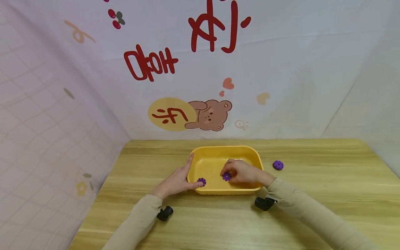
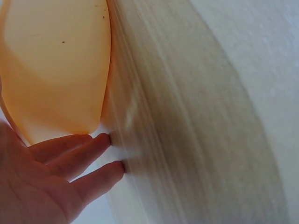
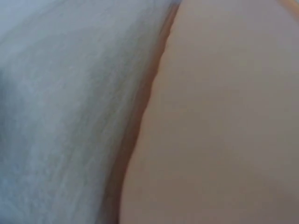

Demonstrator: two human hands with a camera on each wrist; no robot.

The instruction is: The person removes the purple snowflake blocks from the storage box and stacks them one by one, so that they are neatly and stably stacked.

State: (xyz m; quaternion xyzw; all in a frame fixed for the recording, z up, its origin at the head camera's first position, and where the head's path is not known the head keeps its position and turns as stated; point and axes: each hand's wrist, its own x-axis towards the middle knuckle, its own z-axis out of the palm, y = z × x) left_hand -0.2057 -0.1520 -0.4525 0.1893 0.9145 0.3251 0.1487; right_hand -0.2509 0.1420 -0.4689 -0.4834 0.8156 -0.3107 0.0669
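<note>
Inside a yellow plastic basin [image 1: 225, 192], my right hand [image 1: 243, 171] pinches a purple interlocking snowflake disc [image 1: 226, 177] between thumb and fingertips. My left hand [image 1: 178, 178] lies against the basin's left end, its fingers stretched along the outside and the thumb reaching over the rim. At the thumb tip, a second snowflake disc [image 1: 202, 181] shows inside the basin's front left corner. In the left wrist view, spread fingers [image 2: 100, 179] lie beside the basin's end wall [image 2: 60, 88], close over the table. The right wrist view shows a blurred pale surface near the camera, and the right hand is out of sight.
Right of the basin, a purple notched piece [image 1: 278, 165] lies on the wood-grain table [image 1: 150, 156]. A printed cloth [image 1: 281, 69] with a bear and red characters hangs behind the table. Black wrist devices [image 1: 265, 203] sit under both sleeves.
</note>
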